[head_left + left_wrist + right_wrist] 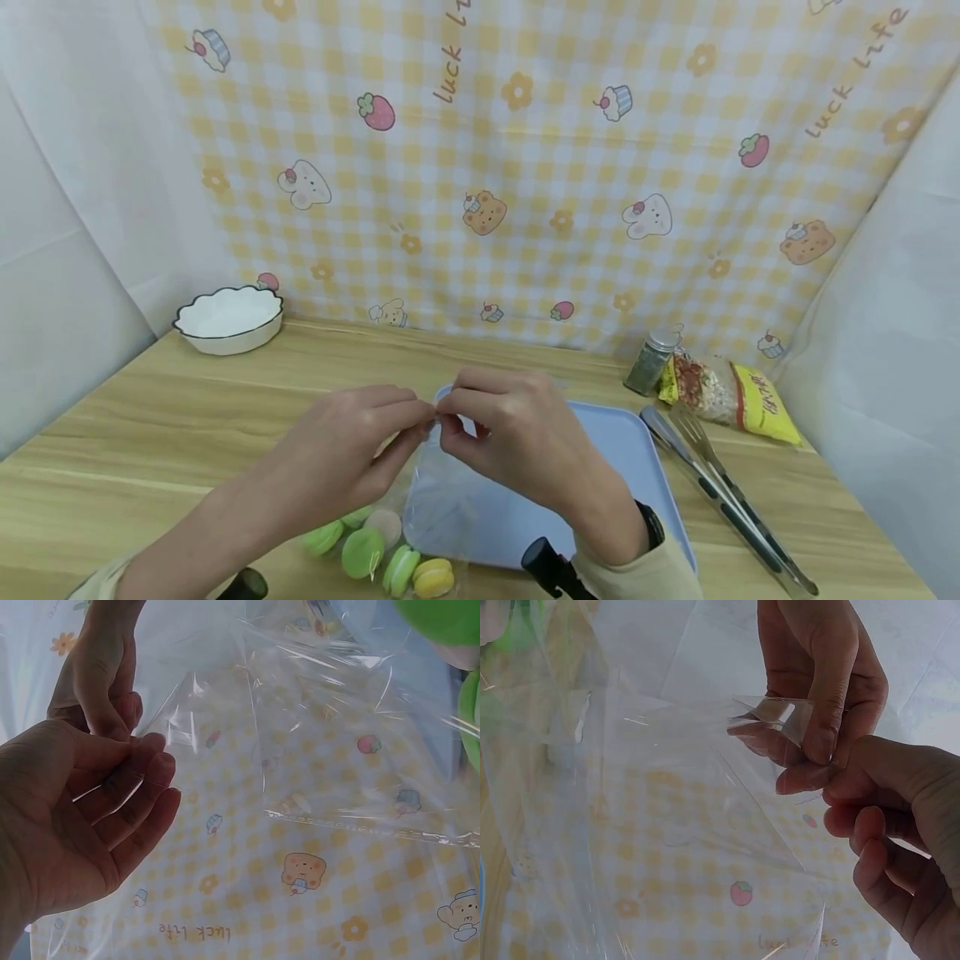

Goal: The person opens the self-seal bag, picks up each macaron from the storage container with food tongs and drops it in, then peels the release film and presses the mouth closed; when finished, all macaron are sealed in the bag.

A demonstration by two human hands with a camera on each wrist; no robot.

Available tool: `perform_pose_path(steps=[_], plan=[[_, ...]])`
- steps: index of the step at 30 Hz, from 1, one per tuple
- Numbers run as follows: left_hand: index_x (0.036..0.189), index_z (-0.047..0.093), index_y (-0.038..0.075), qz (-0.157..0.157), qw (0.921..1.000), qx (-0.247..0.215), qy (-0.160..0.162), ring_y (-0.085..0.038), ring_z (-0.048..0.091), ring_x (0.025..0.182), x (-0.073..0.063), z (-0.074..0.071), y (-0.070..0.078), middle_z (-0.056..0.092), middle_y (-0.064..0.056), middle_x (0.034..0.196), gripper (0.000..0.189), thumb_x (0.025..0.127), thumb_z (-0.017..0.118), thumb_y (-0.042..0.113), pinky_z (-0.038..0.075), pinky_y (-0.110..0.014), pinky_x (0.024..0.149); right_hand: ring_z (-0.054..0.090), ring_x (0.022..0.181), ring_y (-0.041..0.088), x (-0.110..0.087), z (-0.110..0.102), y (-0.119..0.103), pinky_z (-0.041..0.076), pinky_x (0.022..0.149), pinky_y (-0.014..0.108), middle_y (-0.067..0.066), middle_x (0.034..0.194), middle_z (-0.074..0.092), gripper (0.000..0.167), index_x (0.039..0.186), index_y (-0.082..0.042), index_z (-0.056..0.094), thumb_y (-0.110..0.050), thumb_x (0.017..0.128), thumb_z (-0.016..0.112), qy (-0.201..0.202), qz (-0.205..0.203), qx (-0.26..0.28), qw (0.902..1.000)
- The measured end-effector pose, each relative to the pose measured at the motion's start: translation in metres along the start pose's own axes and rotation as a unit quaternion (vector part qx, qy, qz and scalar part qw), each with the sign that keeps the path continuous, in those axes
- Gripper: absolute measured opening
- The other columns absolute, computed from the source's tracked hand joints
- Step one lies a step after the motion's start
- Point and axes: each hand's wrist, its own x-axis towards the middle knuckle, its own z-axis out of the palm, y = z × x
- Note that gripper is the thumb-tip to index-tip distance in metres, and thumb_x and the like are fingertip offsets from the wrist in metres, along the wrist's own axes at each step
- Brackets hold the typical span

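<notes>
A clear plastic bag (315,735) hangs from both hands, its upper edge caught between their fingertips. The thumb and index finger of my left hand (360,442) pinch the film. Right against those fingertips, my right hand (517,433) pinches it too, its other fingers curled in the right wrist view. In the bag's lower part are several macarons: green ones (363,553), a yellow one (433,577) and a pale one (385,527). Part of the group is hidden behind my left forearm. A light blue tray (615,433) lies below and behind my right hand.
A white scalloped dish (228,321) stands at the back left. On the right are a spice jar (651,362), a yellow-ended food packet (727,396) and long metal tongs (731,500) beside the tray. A checked cloth (555,167) hangs behind the wooden table (112,450).
</notes>
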Motion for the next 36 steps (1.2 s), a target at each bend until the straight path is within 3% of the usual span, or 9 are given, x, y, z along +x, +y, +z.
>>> perform_pose_path(steps=[7,22,29,36], plan=[[0.088,0.069,0.009,-0.005,0.9994,-0.032,0.01,0.001,0.053,0.067,0.0,-0.001,-0.001,0.065,0.008,0.08,0.019,0.077,0.066,-0.006,0.043,-0.01,0.058,0.039,0.053,0.001,0.0,-0.003,0.001,0.033,0.048,0.008,-0.005,0.068,0.053,0.014,0.073,-0.008,0.067,0.005,0.074,0.063,0.022,0.016,0.024,0.9993],[0.086,0.071,0.01,-0.026,0.997,-0.064,0.036,0.004,0.05,0.063,0.002,-0.001,-0.002,0.062,0.012,0.077,0.015,0.08,0.066,-0.003,0.041,-0.008,0.054,0.042,0.054,0.002,-0.001,0.001,0.004,0.036,0.048,0.01,-0.005,0.068,0.052,0.015,0.071,-0.01,0.064,0.004,0.075,0.06,0.066,0.055,0.059,0.9946],[0.089,0.072,0.009,-0.033,0.9954,-0.078,0.044,0.003,0.053,0.064,0.001,-0.001,-0.004,0.063,0.012,0.078,0.017,0.079,0.067,-0.004,0.043,-0.01,0.057,0.043,0.055,0.001,-0.001,0.002,0.007,0.04,0.048,0.013,-0.005,0.067,0.052,0.016,0.071,-0.01,0.063,0.005,0.076,0.059,0.078,0.077,0.109,0.988],[0.089,0.072,0.012,-0.072,0.993,-0.081,0.047,0.0,0.059,0.071,0.0,-0.01,-0.005,0.067,0.01,0.084,0.016,0.082,0.067,-0.001,0.048,-0.013,0.063,0.045,0.052,0.007,-0.005,-0.007,0.019,0.043,0.045,0.022,-0.005,0.07,0.054,0.018,0.074,-0.011,0.062,0.007,0.076,0.058,0.14,0.128,0.128,0.9734]])
